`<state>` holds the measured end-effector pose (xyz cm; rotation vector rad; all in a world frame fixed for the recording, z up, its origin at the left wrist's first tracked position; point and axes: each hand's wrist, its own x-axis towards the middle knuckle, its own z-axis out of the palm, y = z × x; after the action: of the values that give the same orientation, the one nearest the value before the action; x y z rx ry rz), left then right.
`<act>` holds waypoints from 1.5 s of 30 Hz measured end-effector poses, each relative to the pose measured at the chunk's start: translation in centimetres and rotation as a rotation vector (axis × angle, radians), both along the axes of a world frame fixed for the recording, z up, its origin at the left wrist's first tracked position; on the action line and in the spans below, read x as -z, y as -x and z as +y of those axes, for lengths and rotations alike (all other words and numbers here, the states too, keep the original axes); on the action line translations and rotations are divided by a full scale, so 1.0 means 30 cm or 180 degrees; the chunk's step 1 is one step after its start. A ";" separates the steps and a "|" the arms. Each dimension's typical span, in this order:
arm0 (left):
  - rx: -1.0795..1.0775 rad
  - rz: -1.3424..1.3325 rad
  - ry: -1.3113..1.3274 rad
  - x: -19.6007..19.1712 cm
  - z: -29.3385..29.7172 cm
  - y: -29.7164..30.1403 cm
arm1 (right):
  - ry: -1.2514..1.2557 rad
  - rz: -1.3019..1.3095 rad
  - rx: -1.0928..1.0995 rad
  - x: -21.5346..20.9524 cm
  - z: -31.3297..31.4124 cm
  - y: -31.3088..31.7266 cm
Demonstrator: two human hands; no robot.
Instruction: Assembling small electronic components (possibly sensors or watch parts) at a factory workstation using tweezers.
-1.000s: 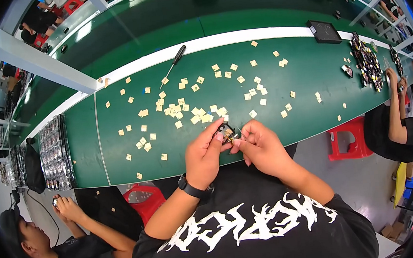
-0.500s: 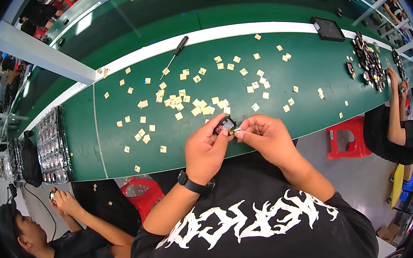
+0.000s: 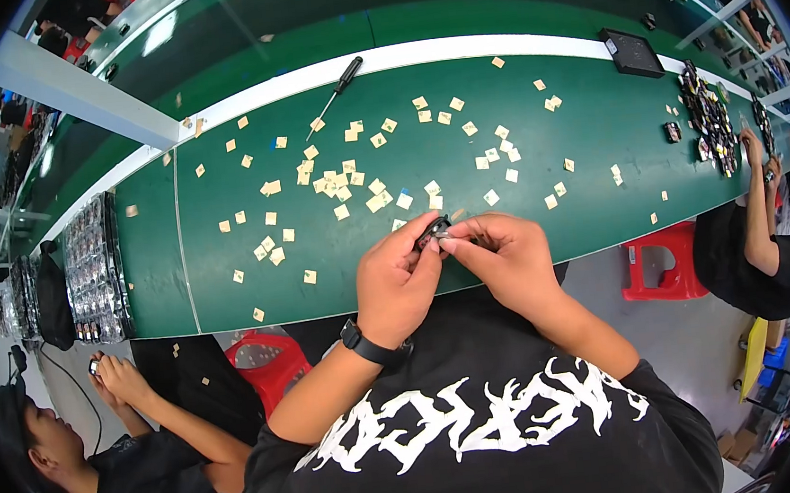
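A small black plastic housing (image 3: 431,233) with reddish parts inside is pinched by my left hand (image 3: 398,277), close above the table's near edge. My right hand (image 3: 498,254) meets it from the other side. Its thumb and forefinger are pressed together on a small silvery part (image 3: 443,233) at the housing, too small to name and mostly covered by the fingertips. Just beyond my hands lie many small cream-coloured square pieces (image 3: 376,201), scattered over the green table (image 3: 253,251). A dark watch (image 3: 373,345) is on my left wrist.
A black-handled screwdriver (image 3: 347,75) lies by the white ledge. A black tray (image 3: 631,53) stands far right, near a pile of dark parts (image 3: 710,116). Trays of parts (image 3: 96,270) sit at the left end. Co-workers sit on both sides, with red stools (image 3: 660,264) between.
My hands have drawn closer together around the housing, which has turned so its open inside shows less. The right fingertips now press against it.
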<state>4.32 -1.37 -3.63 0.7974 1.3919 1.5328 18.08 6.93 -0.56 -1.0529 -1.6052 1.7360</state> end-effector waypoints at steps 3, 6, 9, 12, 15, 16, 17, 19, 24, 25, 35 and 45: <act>-0.0009 -0.0018 -0.0051 0.005 -0.006 0.005 | -0.0174 -0.0321 -0.0151 -0.003 0.017 -0.001; 0.0010 0.0238 -0.0098 0.013 -0.010 0.011 | -0.0075 -0.0354 -0.0264 0.020 0.027 0.001; 0.0072 0.0171 -0.0178 0.013 -0.011 0.017 | 0.0164 -0.0138 -0.0183 0.016 0.028 0.018; 0.0219 -0.0099 -0.0169 -0.009 -0.012 0.027 | 0.0671 0.0183 0.0057 0.014 0.026 0.031; 0.0416 -0.0357 -0.0181 -0.012 -0.021 0.039 | 0.0390 -0.0148 0.0103 0.041 0.046 0.020; 0.0569 -0.0383 -0.0200 -0.004 -0.023 0.051 | 0.0432 -0.0093 0.0136 0.032 0.047 0.025; 0.0724 -0.0409 -0.0221 0.001 -0.025 0.059 | 0.0473 -0.0039 0.0172 0.028 0.049 0.027; 0.0749 -0.0464 -0.0193 -0.002 -0.030 0.064 | 0.0599 -0.0014 0.0079 0.031 0.056 0.024; 0.0921 -0.0483 -0.0147 -0.020 -0.034 0.078 | 0.0809 -0.0225 -0.0338 0.013 0.081 0.016; 0.0914 -0.0540 -0.0132 -0.022 -0.033 0.079 | 0.0882 -0.0203 -0.0387 0.016 0.083 0.018; 0.0439 -0.1806 -0.0187 -0.023 -0.026 0.099 | 0.1504 0.0318 -0.0559 -0.024 0.092 -0.033; 0.0472 -0.1219 -0.0763 -0.004 -0.041 0.073 | 0.0691 0.0139 0.0409 -0.052 0.166 -0.251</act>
<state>2.12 -2.60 -3.51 0.6863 0.8640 1.6505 25.62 11.92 1.00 -1.1830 -1.3141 1.8622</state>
